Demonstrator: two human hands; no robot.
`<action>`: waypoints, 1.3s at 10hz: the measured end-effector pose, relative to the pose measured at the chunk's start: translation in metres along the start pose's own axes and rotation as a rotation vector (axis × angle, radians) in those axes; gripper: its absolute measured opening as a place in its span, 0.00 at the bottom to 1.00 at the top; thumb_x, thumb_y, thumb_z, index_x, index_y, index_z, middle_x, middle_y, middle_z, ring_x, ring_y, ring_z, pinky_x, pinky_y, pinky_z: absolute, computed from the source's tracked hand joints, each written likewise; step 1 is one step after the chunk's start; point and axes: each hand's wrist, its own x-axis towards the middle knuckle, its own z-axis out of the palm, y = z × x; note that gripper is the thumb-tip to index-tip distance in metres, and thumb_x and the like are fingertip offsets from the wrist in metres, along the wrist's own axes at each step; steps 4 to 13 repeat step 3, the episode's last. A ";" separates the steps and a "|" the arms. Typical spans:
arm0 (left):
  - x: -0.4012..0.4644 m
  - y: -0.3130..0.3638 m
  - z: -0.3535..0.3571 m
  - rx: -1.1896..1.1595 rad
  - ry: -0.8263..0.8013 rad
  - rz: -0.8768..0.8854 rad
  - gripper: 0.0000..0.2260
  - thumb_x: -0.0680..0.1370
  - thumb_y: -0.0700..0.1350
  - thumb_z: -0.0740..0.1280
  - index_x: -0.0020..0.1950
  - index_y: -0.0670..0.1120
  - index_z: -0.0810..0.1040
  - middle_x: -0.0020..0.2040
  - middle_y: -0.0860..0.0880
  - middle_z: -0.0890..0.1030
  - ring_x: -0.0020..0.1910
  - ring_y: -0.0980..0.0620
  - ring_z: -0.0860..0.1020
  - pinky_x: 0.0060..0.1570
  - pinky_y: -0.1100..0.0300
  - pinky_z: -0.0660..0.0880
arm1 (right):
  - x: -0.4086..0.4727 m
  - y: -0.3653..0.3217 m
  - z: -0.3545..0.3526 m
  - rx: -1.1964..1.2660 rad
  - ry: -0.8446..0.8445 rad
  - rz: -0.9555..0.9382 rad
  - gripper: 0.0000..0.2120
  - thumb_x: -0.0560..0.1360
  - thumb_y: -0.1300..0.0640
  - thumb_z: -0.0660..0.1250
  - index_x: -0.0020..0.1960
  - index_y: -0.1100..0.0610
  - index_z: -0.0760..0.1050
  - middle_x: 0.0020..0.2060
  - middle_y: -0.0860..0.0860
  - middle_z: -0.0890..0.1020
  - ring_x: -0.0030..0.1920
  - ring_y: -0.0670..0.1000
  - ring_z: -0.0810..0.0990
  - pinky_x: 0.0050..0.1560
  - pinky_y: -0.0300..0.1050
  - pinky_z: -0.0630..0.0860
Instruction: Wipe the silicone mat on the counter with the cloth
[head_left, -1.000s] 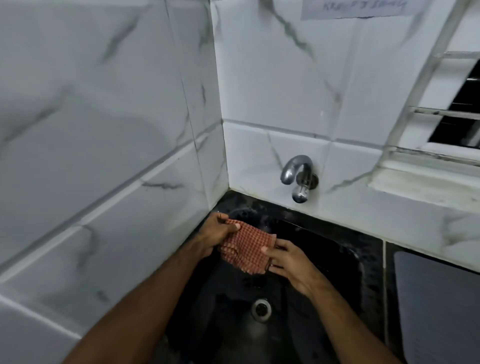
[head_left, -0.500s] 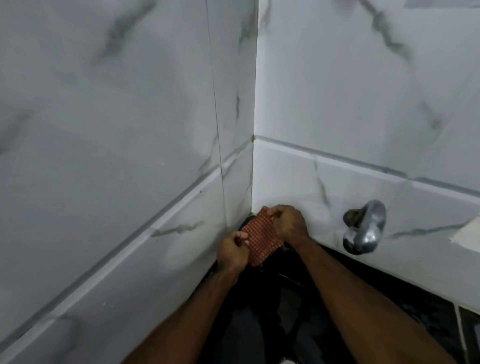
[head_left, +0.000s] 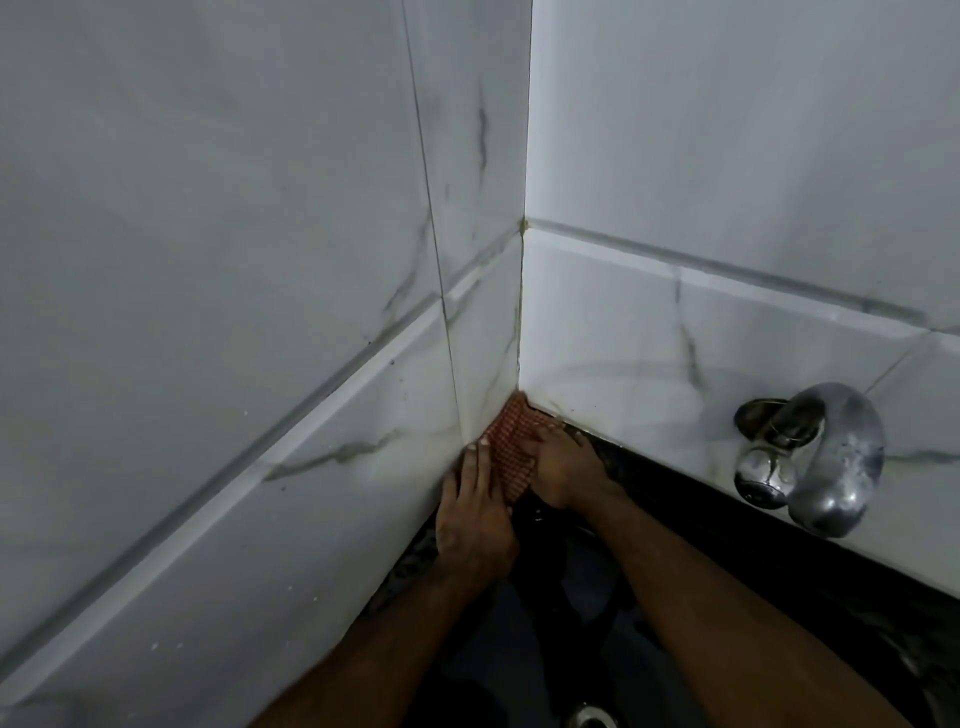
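Observation:
A small orange checked cloth (head_left: 510, 448) lies in the back corner of the black counter, where the two tiled walls meet. My left hand (head_left: 475, 512) rests flat on its left edge with the fingers stretched along the wall. Pressing on the cloth's right side is my right hand (head_left: 563, 467), fingers spread over it. Both hands touch the cloth; neither clearly grips it. The silicone mat is out of view.
White marble-look tiled walls (head_left: 260, 312) close in on the left and at the back. A chrome tap (head_left: 815, 460) sticks out of the back wall at the right. Below lies the black sink basin (head_left: 571, 613) with its drain (head_left: 589, 719) at the bottom edge.
The hands carried the cloth from over the sink up into the wall corner and laid it down. The view swung left, so the grey mat and window left the frame.

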 end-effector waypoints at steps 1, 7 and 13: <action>0.005 -0.004 -0.005 0.137 -0.090 0.019 0.29 0.84 0.52 0.47 0.81 0.38 0.45 0.82 0.38 0.44 0.81 0.40 0.45 0.76 0.43 0.42 | 0.003 -0.002 0.001 -0.022 -0.088 0.017 0.32 0.77 0.45 0.60 0.80 0.47 0.57 0.79 0.52 0.58 0.79 0.55 0.54 0.77 0.61 0.50; -0.005 -0.005 -0.030 0.210 -0.093 0.014 0.31 0.84 0.55 0.50 0.81 0.38 0.49 0.81 0.38 0.50 0.80 0.40 0.49 0.75 0.38 0.43 | -0.061 -0.016 -0.001 0.040 0.008 0.084 0.35 0.79 0.51 0.59 0.81 0.55 0.49 0.81 0.53 0.50 0.80 0.54 0.48 0.78 0.59 0.43; -0.005 -0.005 -0.030 0.210 -0.093 0.014 0.31 0.84 0.55 0.50 0.81 0.38 0.49 0.81 0.38 0.50 0.80 0.40 0.49 0.75 0.38 0.43 | -0.061 -0.016 -0.001 0.040 0.008 0.084 0.35 0.79 0.51 0.59 0.81 0.55 0.49 0.81 0.53 0.50 0.80 0.54 0.48 0.78 0.59 0.43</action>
